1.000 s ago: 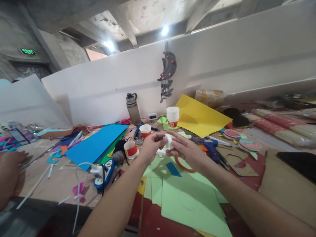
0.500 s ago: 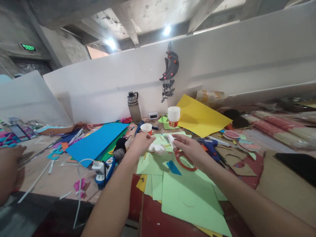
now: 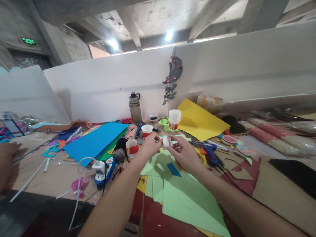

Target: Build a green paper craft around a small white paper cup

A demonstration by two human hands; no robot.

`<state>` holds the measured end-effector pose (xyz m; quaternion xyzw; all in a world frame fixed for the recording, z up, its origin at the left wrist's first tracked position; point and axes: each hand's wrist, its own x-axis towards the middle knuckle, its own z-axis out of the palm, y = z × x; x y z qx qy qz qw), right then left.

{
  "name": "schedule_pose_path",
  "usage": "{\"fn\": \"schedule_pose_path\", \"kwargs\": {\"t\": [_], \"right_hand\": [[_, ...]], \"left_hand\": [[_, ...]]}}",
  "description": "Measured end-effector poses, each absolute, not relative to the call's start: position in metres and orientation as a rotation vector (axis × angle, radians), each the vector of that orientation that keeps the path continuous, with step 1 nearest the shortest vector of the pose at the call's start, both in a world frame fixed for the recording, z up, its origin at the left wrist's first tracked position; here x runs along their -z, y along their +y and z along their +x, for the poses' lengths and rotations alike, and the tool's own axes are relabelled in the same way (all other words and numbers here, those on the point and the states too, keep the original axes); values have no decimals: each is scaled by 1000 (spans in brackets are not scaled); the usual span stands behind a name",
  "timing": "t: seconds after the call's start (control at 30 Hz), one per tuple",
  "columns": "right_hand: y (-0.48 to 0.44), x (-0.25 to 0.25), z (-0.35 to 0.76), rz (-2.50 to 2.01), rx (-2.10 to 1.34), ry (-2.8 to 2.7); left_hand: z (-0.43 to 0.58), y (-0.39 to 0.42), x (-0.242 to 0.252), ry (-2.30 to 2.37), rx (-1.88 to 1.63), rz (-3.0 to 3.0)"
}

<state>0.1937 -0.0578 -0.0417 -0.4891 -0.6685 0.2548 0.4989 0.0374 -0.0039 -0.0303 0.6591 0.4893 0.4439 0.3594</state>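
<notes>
Over the light green paper sheets (image 3: pixel 187 194), my left hand (image 3: pixel 151 144) and my right hand (image 3: pixel 184 149) meet with their fingers closed on a small white round piece (image 3: pixel 167 142), which looks like the cut-off bottom of a paper cup. It is tilted, and fingers cover part of its rim. Beside my left wrist stands a red and white paper cup (image 3: pixel 132 148); another paper cup (image 3: pixel 147 130) is just behind that hand. A blue paper scrap (image 3: pixel 174 170) lies on the green sheets below my hands. The orange scissors are almost wholly hidden under my right hand.
A stack of paper cups (image 3: pixel 174 119) and a bottle (image 3: pixel 135 110) stand at the back. Right of my hands lie yellow handles (image 3: pixel 201 156) and a blue glue gun (image 3: pixel 211 153). Left are blue card (image 3: pixel 95 143) and a power strip (image 3: pixel 105 172) with cables. Another person's hand (image 3: pixel 8 148) rests far left.
My left hand has moved right to join my right hand at the white piece, which is now turned. The orange scissors have become nearly covered. The view has shifted slightly.
</notes>
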Motion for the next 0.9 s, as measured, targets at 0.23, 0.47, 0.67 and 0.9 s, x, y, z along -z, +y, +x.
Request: {"fn": "schedule_pose_path", "kwargs": {"t": [0.23, 0.47, 0.67, 0.9], "right_hand": [[-67, 30, 198, -1040, -435, -1579], [-70, 29, 203, -991, -269, -1615], [-66, 32, 207, -929, -388, -1583], [-68, 30, 208, -922, -395, -1595]], "left_hand": [[50, -15, 24, 807, -1154, 1411], [52, -13, 32, 648, -1213, 1284], [54, -16, 30, 614, -1195, 1315], [54, -18, 28, 547, -1187, 1348]]}}
